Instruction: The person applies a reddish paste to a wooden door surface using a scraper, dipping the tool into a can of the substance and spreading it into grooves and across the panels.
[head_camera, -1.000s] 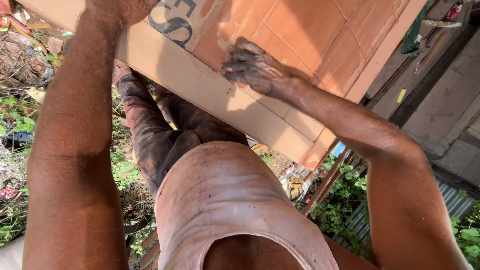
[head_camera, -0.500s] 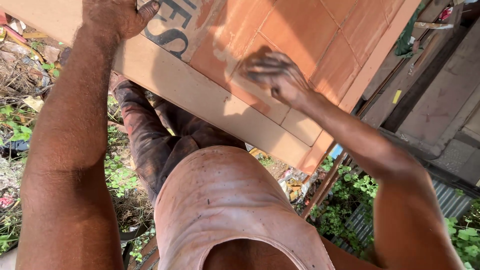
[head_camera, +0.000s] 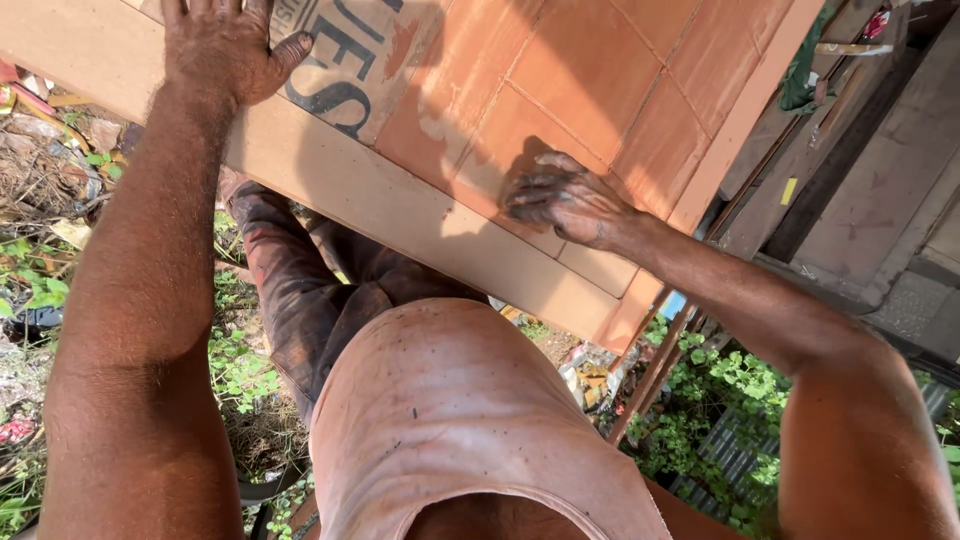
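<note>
So the main thing here is a big flat wooden panel (head_camera: 480, 190), orange-brown with raised squares on its face and a paler plain band along the near edge. It sits tilted in front of the person, roughly at waist height, above dark trousers (head_camera: 310, 290). It looks stiff and fairly heavy to me, dusty rather than slippery, so I'd hold it by the plain edges, not the raised squares.

The right hand (head_camera: 570, 200) rests palm down on one of the squares, fingers curled and bunched; I can't tell if there's a scrap of something under them. The left hand (head_camera: 222, 45) lies flat and spread on the far part of the panel, beside some dark painted lettering, pressing rather than gripping.

Below there are weeds (head_camera: 240, 360) and litter, and a wooden wall (head_camera: 880, 170) stands off to the right.
</note>
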